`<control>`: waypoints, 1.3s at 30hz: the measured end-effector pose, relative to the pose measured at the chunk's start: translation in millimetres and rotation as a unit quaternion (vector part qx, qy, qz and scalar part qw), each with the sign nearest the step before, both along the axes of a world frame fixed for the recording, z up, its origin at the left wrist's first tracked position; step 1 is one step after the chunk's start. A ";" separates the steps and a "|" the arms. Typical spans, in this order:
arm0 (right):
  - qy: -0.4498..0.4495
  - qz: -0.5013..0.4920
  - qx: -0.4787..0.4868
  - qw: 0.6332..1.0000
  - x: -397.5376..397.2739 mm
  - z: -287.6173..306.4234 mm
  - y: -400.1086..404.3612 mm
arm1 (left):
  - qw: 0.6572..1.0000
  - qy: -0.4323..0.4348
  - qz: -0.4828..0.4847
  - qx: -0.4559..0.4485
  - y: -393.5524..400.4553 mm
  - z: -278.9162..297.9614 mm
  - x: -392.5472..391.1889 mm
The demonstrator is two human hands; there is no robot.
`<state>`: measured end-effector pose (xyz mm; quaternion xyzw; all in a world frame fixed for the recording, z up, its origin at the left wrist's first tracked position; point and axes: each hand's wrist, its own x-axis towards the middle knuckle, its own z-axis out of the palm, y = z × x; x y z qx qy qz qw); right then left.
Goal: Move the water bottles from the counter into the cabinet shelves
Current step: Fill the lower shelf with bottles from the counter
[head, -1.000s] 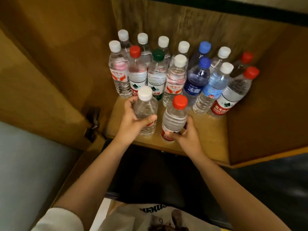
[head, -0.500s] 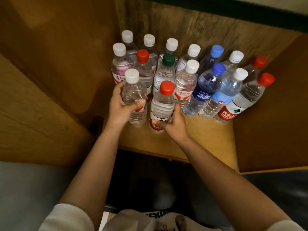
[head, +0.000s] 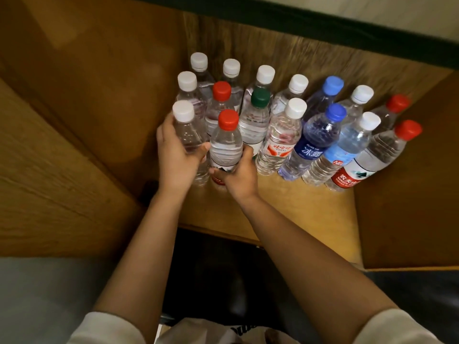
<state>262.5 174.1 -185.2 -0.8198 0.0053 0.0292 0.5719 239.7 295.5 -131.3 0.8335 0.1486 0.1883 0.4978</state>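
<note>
On the cabinet shelf [head: 310, 207], the left hand [head: 175, 157] grips a white-capped bottle [head: 188, 135]; the right hand [head: 238, 173] grips a red-capped bottle [head: 226, 145].

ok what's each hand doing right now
left hand: grips the white-capped bottle
right hand: grips the red-capped bottle

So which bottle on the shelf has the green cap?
The green-capped bottle stands in the second row, just behind the red-capped bottle held by the right hand. Every other cap is white, red or blue.
</note>
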 end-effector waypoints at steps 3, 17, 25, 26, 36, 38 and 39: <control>0.003 -0.006 -0.015 1.000 1.3 0.9 5.8 | 0.994 -0.058 0.064 0.063 -5.1 18.0 0.4; -0.002 0.029 -0.025 0.999 -3.6 -2.3 2.8 | 0.987 -0.075 0.064 0.127 7.4 41.4 21.7; -0.011 0.019 -0.035 0.999 -8.0 -0.1 10.0 | 0.986 -0.082 0.061 0.132 7.4 40.4 20.5; -0.013 0.017 -0.038 0.999 -8.5 -0.1 10.7 | 0.986 -0.081 0.059 0.136 7.7 40.6 20.3; 0.008 0.035 0.004 0.999 -8.2 0.1 13.0 | 0.978 -0.073 0.075 0.181 7.8 43.4 20.5; 0.005 0.036 -0.001 0.999 -8.5 -0.3 16.0 | 0.976 -0.069 0.072 0.192 8.9 43.7 22.2; 0.004 0.037 -0.001 0.999 -8.6 -0.8 16.8 | 0.976 -0.069 0.069 0.195 8.9 43.4 22.6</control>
